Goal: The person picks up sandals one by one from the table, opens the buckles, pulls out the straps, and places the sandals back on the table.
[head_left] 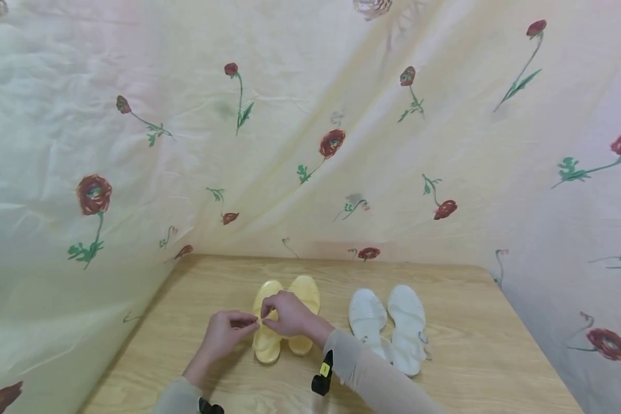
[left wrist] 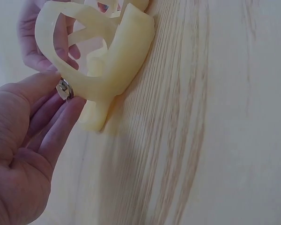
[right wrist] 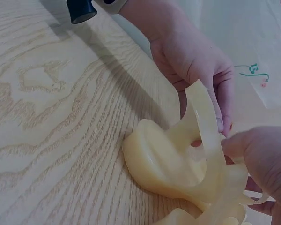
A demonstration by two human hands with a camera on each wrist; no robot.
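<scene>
A yellow jelly sandal [head_left: 267, 349] stands on the wooden table, its matching yellow sandal [head_left: 306, 287] close on its right. My left hand [head_left: 226, 334] pinches the small metal buckle [left wrist: 64, 88] on the near sandal's strap between thumb and fingers. Just across from it, my right hand [head_left: 291, 314] pinches the strap at the same spot, its fingertips nearly meeting the left ones. In the right wrist view the ankle strap [right wrist: 207, 124] arches up between both hands. The strap's end is mostly hidden behind the fingers.
To the right lies a pair of white sandals, one white sandal [head_left: 367, 310] beside another white sandal [head_left: 407, 307] with a buckle at its side. The wooden table [head_left: 476, 339] ends at a flower-printed cloth [head_left: 290, 172] hanging behind and at both sides.
</scene>
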